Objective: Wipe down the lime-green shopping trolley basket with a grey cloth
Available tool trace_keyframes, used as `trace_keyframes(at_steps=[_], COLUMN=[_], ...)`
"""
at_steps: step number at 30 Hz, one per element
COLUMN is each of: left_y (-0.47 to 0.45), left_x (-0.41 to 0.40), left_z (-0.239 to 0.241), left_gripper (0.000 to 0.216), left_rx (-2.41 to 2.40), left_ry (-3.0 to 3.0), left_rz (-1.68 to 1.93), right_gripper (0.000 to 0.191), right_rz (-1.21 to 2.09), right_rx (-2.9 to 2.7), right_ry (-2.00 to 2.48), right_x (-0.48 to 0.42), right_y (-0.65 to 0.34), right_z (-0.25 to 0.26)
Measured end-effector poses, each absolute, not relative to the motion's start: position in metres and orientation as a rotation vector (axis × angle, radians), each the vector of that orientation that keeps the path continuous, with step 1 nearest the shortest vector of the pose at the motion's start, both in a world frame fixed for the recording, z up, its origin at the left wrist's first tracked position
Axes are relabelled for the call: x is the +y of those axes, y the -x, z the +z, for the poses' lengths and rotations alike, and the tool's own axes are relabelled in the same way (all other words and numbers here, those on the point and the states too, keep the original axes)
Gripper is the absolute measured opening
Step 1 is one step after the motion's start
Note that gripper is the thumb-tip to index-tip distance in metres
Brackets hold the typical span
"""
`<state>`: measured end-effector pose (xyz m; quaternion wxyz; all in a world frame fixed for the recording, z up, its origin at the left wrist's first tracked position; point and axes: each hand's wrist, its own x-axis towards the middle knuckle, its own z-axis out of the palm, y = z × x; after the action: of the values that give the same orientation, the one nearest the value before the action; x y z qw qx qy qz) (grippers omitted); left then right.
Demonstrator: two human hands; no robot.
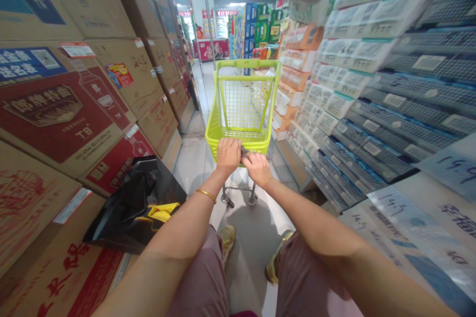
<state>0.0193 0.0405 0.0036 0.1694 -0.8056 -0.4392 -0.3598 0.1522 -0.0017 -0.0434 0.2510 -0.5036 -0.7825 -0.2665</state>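
A yellow-green shopping cart [243, 104] with a mesh basket stands directly ahead of me on small wheels. My left hand [228, 153], below a gold bangle [206, 195], is closed over the cart's near rim. Beside it my right hand [257, 166] is closed on the same rim, its fingers curled over. A small dark part [245, 151] shows between the two hands, too small to name. Through the basket's slats the floor is visible.
Stacked cardboard cartons [59, 114] line the left side, with a black bag [137, 203] against them. Packs of tissue [342, 54] and blue-grey packages [394, 109] rise close on the right. The aisle floor [197, 158] runs forward towards a red display [211, 49].
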Motion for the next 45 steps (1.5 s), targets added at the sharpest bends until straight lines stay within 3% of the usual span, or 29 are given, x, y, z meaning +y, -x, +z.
trace_keyframes(at_steps=[4, 15, 21, 31, 45], left_y=[-0.017, -0.015, -0.014, -0.013, -0.013], left_x=[0.04, 0.038, 0.039, 0.044, 0.039], left_z=[0.004, 0.005, 0.005, 0.004, 0.005], left_gripper=[0.036, 0.033, 0.021, 0.036, 0.027], left_rx=[-1.232, -1.243, -1.246, -1.239, -1.26], left_ry=[2.285, 2.3, 2.339, 2.281, 2.3], left_rz=[-1.009, -0.984, -0.982, -1.028, -0.988], right_gripper=[0.022, 0.026, 0.025, 0.022, 0.028], right_rz=[-0.744, -0.681, -0.728, -0.766, -0.675], right_rx=[-2.171, -1.751, -1.901, -2.203, -1.748], right_ry=[1.335, 1.394, 1.39, 1.358, 1.424], right_x=[-0.002, 0.0, 0.005, -0.002, 0.005], right_y=[-0.15, -0.152, -0.152, -0.147, -0.149], right_z=[-0.046, 0.006, -0.012, -0.049, 0.002])
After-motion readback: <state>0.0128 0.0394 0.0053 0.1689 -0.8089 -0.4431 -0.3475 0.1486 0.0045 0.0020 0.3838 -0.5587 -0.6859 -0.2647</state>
